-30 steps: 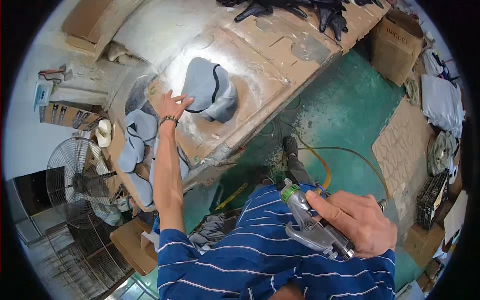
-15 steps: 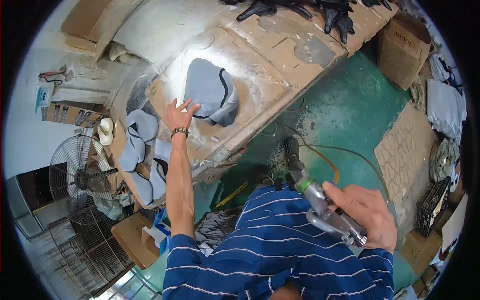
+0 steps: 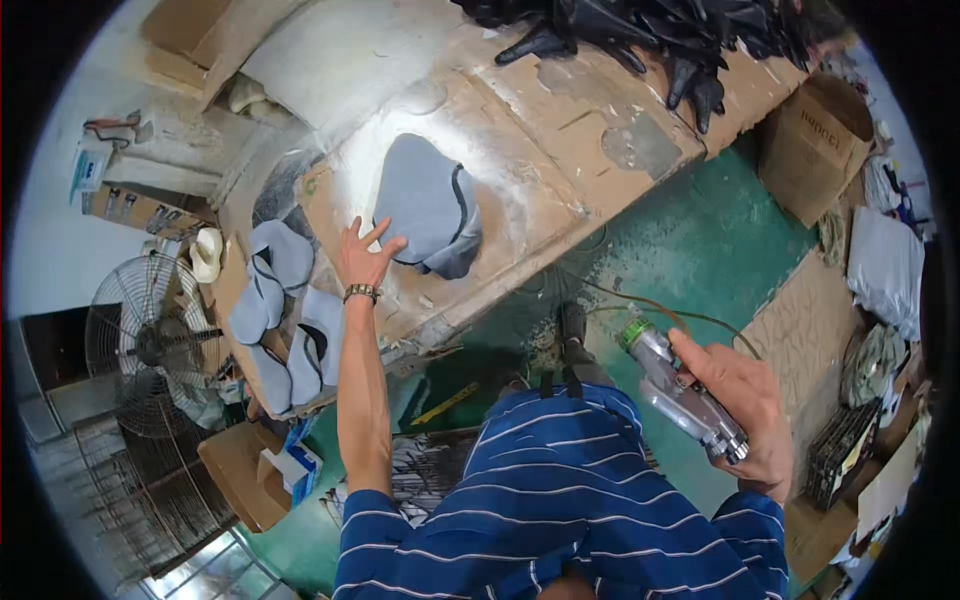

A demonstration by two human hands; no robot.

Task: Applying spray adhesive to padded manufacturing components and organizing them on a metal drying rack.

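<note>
A stack of grey, curved padded pieces with black edging (image 3: 430, 205) lies on the cardboard-covered bench. My left hand (image 3: 365, 258) rests at its near left edge with fingers spread, the fingertips touching the grey material. In my right hand (image 3: 740, 400) is a metal spray gun with a green ring (image 3: 676, 378), held out over the floor to the right of my body. The gun's tip points up and left toward the bench, well apart from the stack. My fingers wrap its handle, and whether they press the trigger is hidden.
More grey padded pieces (image 3: 285, 310) lie at the bench's left end, near a large wire-cage fan (image 3: 150, 335). Black glove-like items (image 3: 640, 35) are heaped at the far right of the bench (image 3: 520, 190). A hose (image 3: 650, 305) crosses the green floor; a carton (image 3: 815, 150) stands to the right.
My right hand has lifted the spray gun up and slightly right, away from my body. The left hand keeps its place on the grey stack. The whole view has shifted a little.
</note>
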